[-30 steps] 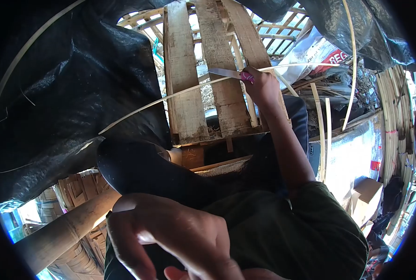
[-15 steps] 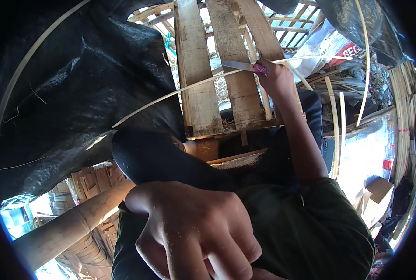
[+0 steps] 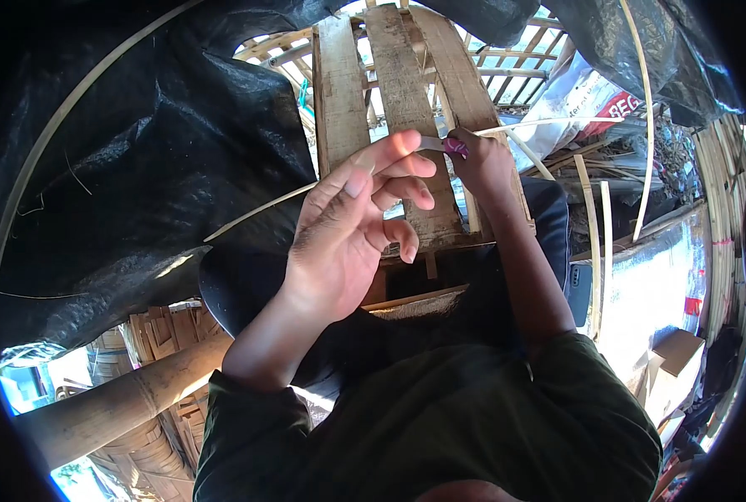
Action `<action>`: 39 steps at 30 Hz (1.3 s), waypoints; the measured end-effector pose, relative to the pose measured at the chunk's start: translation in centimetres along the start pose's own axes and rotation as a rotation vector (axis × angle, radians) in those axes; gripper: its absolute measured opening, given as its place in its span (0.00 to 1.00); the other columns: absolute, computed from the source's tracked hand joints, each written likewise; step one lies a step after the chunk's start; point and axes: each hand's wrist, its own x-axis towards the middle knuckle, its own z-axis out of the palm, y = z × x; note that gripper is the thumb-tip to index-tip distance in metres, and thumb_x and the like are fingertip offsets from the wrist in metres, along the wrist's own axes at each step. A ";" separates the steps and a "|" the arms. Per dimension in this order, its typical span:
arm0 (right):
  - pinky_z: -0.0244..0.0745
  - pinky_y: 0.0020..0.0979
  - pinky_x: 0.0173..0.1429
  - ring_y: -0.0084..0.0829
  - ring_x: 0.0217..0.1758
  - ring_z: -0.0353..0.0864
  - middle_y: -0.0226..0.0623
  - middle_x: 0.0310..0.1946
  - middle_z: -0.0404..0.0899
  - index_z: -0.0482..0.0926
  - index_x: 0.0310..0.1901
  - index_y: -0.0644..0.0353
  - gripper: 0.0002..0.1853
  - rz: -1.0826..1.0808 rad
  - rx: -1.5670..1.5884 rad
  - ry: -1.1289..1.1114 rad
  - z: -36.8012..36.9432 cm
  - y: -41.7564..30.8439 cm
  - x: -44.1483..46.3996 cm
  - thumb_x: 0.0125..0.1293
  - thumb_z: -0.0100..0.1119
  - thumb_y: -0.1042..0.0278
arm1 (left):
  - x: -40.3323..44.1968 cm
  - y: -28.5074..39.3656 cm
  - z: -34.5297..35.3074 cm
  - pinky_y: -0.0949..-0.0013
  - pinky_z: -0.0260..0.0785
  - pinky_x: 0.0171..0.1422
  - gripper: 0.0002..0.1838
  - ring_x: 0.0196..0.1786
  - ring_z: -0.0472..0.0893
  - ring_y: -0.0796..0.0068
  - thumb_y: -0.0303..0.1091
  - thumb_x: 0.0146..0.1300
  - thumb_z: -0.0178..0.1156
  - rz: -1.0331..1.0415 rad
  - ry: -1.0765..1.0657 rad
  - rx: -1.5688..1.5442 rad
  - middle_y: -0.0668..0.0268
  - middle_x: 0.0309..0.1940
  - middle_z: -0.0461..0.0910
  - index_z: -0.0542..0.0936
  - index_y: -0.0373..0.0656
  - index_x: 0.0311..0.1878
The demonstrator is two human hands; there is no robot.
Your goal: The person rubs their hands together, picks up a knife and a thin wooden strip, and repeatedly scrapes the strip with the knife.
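My right hand [image 3: 487, 170] is closed around the pink handle of a knife [image 3: 455, 148], whose blade points left over the wooden slats. A long, thin bamboo strip [image 3: 260, 207] runs crosswise behind both hands, its right end sticking out past my right hand. Whether my right fingers also grip the strip is hidden. In front of the strip and the blade tip, my left hand [image 3: 339, 238] is raised with its palm showing and fingers apart, slightly curled. Nothing shows in it. Part of the blade and the middle of the strip are covered by it.
A rack of wooden slats [image 3: 398, 75] stands before my knees. Black plastic sheeting [image 3: 147, 167] hangs at left, above a thick bamboo pole [image 3: 130, 402]. Upright bamboo strips [image 3: 588, 217], a phone [image 3: 579, 286], a printed sack [image 3: 582, 96] and a cardboard box [image 3: 678, 351] are at right.
My left hand has moved from low near the camera, fingers curled, forward to the strip and opened. My right hand with the knife has shifted slightly down and stays closed.
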 end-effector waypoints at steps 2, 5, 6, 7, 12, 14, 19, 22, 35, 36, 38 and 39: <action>0.79 0.45 0.35 0.46 0.32 0.86 0.40 0.27 0.85 0.85 0.41 0.45 0.10 -0.006 -0.004 -0.009 -0.2 -0.1 -0.1 0.56 0.71 0.61 | 0.1 -1.1 -1.4 0.71 0.73 0.37 0.20 0.56 0.76 0.70 0.46 0.75 0.55 0.038 -0.103 -0.057 0.66 0.55 0.75 0.73 0.45 0.63; 0.79 0.45 0.36 0.46 0.33 0.86 0.40 0.27 0.85 0.85 0.41 0.45 0.10 -0.013 -0.004 -0.017 -0.3 0.0 -0.1 0.57 0.70 0.60 | 0.5 -1.8 -2.0 0.71 0.74 0.37 0.10 0.51 0.81 0.68 0.40 0.70 0.64 0.056 0.006 0.057 0.65 0.44 0.80 0.80 0.43 0.44; 0.79 0.45 0.36 0.46 0.33 0.87 0.40 0.27 0.85 0.85 0.41 0.45 0.10 -0.011 0.001 -0.016 -0.3 0.1 -0.1 0.57 0.70 0.60 | 0.8 -1.9 -2.2 0.71 0.75 0.37 0.10 0.47 0.85 0.67 0.38 0.69 0.65 0.075 0.065 0.178 0.65 0.39 0.83 0.82 0.40 0.38; 0.79 0.45 0.36 0.46 0.33 0.87 0.40 0.27 0.85 0.85 0.41 0.45 0.10 -0.014 -0.002 -0.013 -0.3 0.0 0.0 0.57 0.70 0.60 | 1.2 -2.0 -2.4 0.71 0.75 0.38 0.09 0.45 0.85 0.70 0.34 0.69 0.66 0.073 0.093 0.190 0.65 0.36 0.85 0.83 0.38 0.36; 0.79 0.45 0.37 0.46 0.34 0.87 0.40 0.28 0.85 0.85 0.41 0.45 0.10 -0.004 -0.002 -0.045 -0.4 0.2 -0.1 0.58 0.70 0.59 | 3.5 -1.9 -5.4 0.76 0.74 0.38 0.08 0.40 0.83 0.82 0.30 0.69 0.65 0.053 0.226 0.680 0.63 0.37 0.88 0.86 0.35 0.45; 0.79 0.45 0.37 0.46 0.33 0.87 0.41 0.27 0.85 0.85 0.41 0.45 0.10 -0.020 -0.004 -0.028 -0.5 0.2 -0.2 0.58 0.70 0.58 | 4.1 -1.1 -5.9 0.78 0.74 0.39 0.10 0.36 0.82 0.84 0.31 0.68 0.67 -0.103 0.367 0.715 0.63 0.36 0.88 0.86 0.32 0.44; 0.78 0.46 0.35 0.47 0.32 0.86 0.41 0.26 0.84 0.85 0.39 0.45 0.08 -0.044 0.018 -0.005 -0.5 0.2 -0.1 0.58 0.69 0.60 | 4.0 -0.6 -8.5 0.78 0.74 0.41 0.12 0.34 0.83 0.82 0.33 0.66 0.70 -0.076 0.341 0.987 0.63 0.33 0.88 0.87 0.31 0.42; 0.77 0.47 0.34 0.48 0.31 0.85 0.42 0.25 0.83 0.85 0.39 0.46 0.08 -0.061 0.003 0.011 -0.3 0.5 0.0 0.57 0.69 0.60 | 3.9 -0.8 -9.2 0.77 0.75 0.43 0.10 0.36 0.83 0.82 0.32 0.67 0.68 -0.004 0.314 0.915 0.62 0.36 0.88 0.87 0.32 0.41; 0.79 0.49 0.40 0.54 0.36 0.84 0.47 0.30 0.84 0.84 0.41 0.50 0.08 -0.087 0.097 0.027 -0.5 0.8 -0.3 0.61 0.66 0.62 | 3.6 -0.8 -11.3 0.69 0.77 0.42 0.04 0.34 0.87 0.64 0.24 0.63 0.65 0.264 0.271 1.433 0.54 0.33 0.87 0.86 0.35 0.38; 0.78 0.50 0.40 0.55 0.37 0.83 0.48 0.31 0.84 0.84 0.41 0.51 0.08 -0.104 0.116 0.033 -0.5 0.8 -0.4 0.62 0.66 0.62 | 3.7 -0.7 -11.6 0.69 0.77 0.42 0.03 0.34 0.87 0.59 0.23 0.62 0.66 0.385 0.265 1.445 0.53 0.33 0.86 0.86 0.36 0.38; 0.78 0.52 0.41 0.56 0.38 0.83 0.48 0.32 0.83 0.84 0.40 0.51 0.09 -0.118 0.087 0.012 -0.3 1.0 -0.3 0.62 0.66 0.60 | 3.7 -0.5 -11.5 0.63 0.76 0.41 0.02 0.38 0.86 0.53 0.25 0.61 0.66 0.408 0.297 1.427 0.53 0.32 0.85 0.85 0.37 0.33; 0.78 0.51 0.40 0.54 0.37 0.84 0.47 0.32 0.84 0.84 0.39 0.52 0.09 -0.124 0.073 0.020 -0.3 1.0 -0.4 0.62 0.66 0.58 | 3.5 -0.4 -11.6 0.65 0.76 0.41 0.04 0.36 0.86 0.55 0.27 0.60 0.68 0.409 0.293 1.494 0.54 0.32 0.85 0.86 0.37 0.35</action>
